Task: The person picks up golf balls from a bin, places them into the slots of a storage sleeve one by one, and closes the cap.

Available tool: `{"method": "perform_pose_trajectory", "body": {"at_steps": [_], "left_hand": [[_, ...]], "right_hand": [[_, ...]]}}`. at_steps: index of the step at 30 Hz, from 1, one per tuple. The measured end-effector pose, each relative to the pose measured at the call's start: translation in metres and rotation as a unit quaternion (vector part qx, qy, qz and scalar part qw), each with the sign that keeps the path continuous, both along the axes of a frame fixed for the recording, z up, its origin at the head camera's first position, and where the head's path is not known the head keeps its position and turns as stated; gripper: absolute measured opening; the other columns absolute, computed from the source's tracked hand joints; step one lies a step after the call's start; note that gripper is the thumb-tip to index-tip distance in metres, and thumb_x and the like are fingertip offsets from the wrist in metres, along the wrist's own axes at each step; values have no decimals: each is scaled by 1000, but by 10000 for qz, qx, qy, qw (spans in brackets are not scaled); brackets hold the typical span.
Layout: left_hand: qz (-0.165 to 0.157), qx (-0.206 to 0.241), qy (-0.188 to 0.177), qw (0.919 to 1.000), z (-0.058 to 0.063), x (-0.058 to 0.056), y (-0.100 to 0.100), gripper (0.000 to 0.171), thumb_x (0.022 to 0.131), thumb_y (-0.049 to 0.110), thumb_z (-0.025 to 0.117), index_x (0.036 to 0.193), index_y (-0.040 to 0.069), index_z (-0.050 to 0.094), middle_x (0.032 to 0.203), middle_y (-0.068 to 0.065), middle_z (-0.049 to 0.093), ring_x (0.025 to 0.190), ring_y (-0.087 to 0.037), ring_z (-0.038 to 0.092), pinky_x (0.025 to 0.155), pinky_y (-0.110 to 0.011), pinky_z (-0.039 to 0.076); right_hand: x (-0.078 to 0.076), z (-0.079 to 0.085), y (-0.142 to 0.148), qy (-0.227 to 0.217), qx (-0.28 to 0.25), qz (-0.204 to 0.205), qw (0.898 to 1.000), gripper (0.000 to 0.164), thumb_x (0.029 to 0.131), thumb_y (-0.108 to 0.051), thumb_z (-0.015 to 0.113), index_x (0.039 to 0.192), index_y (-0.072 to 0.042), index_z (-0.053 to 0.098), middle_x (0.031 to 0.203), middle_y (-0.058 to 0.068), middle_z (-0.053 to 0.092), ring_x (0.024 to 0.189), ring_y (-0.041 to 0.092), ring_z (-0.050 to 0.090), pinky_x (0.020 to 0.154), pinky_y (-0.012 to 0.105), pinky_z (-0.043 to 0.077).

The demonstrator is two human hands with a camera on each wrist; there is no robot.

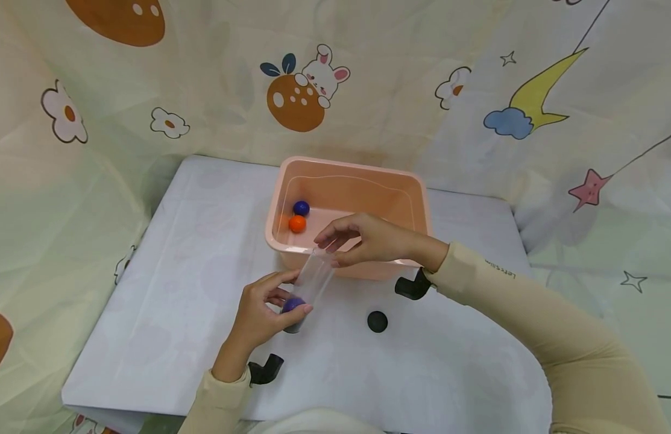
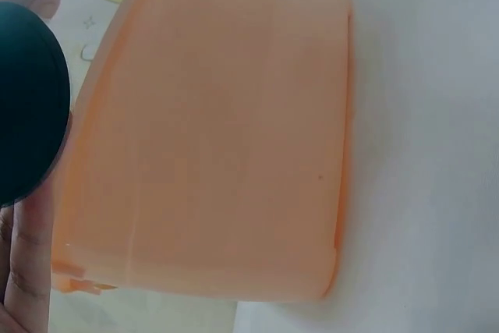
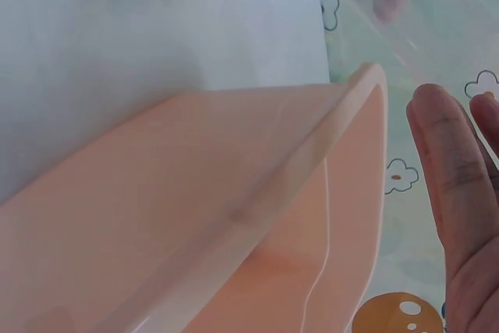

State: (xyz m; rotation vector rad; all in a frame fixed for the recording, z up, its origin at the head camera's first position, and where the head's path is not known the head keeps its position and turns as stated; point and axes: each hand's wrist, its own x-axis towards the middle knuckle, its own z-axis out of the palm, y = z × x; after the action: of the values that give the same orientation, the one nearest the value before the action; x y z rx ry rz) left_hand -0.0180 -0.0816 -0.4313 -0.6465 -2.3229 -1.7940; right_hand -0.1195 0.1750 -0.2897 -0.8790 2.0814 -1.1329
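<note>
My left hand (image 1: 264, 310) grips a clear tube (image 1: 316, 274) near its lower end, and the tube leans with its top toward the basin. Inside the tube's bottom sits a dark blue ball (image 1: 294, 304). A dark round base (image 2: 31, 103) of the tube shows in the left wrist view. Beside the tube's upper end is my right hand (image 1: 368, 238), its fingers (image 3: 452, 161) fairly straight and no object visible in them. Behind the hands stands a pink basin (image 1: 348, 167) holding a blue ball (image 1: 301, 208) and an orange ball (image 1: 297, 224).
A black round cap (image 1: 377, 322) lies on the white-covered table (image 1: 449, 361), right of the tube. Black wrist-camera mounts (image 1: 266, 369) stick out from both sleeves. Patterned cloth (image 1: 216, 78) hangs behind and around the table.
</note>
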Motion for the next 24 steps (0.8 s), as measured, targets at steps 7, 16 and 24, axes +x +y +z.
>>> {"method": "perform_pose_trajectory", "body": {"at_steps": [7, 16, 24], "left_hand": [[49, -53, -5, 10000, -1, 0, -2, 57, 75, 5, 94, 129, -3, 75, 112, -18, 78, 78, -21, 77, 71, -32, 66], [160, -7, 35, 9999, -1, 0, -4, 57, 75, 6, 93, 128, -1, 76, 112, -16, 78, 78, -18, 77, 71, -32, 66], [221, 50, 133, 9997, -2, 0, -7, 58, 73, 6, 94, 128, -2, 75, 111, -16, 78, 78, -14, 76, 70, -32, 66]], "right_hand": [[-1, 1, 0, -25, -11, -21, 10000, 42, 96, -2, 79, 136, 6, 67, 136, 19, 70, 121, 29, 72, 105, 43, 59], [-28, 9, -1, 125, -127, -441, 9989, 46, 98, 2, 75, 142, 10, 63, 143, 23, 66, 131, 37, 66, 106, 44, 58], [-61, 11, -2, 325, 351, -1126, 9925, 39, 101, 1, 73, 139, 6, 67, 138, 21, 70, 128, 36, 67, 107, 41, 58]]}}
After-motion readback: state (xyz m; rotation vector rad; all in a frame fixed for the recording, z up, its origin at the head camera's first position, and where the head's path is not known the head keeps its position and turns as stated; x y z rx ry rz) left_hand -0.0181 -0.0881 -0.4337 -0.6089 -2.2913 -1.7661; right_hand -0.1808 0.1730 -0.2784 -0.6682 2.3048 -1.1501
